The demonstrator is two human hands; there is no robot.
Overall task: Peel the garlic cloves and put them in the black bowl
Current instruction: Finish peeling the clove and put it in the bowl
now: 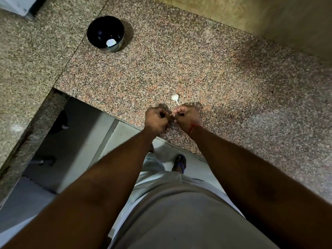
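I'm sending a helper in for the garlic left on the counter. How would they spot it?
On the speckled granite counter, look near its front edge, just beyond the hands. The garlic lies there: small, white, with a thin stem, unlike the black bowl farther back.

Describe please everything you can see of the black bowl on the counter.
The black bowl is round and deep, glossy black inside, with a shiny, metal-looking outer wall. It stands upright on the speckled granite counter, far from both hands, up and to the left of them. Inside, at the bottom, lies one small white piece, probably a peeled garlic clove. Nothing else touches the bowl; it casts a shadow to its right.
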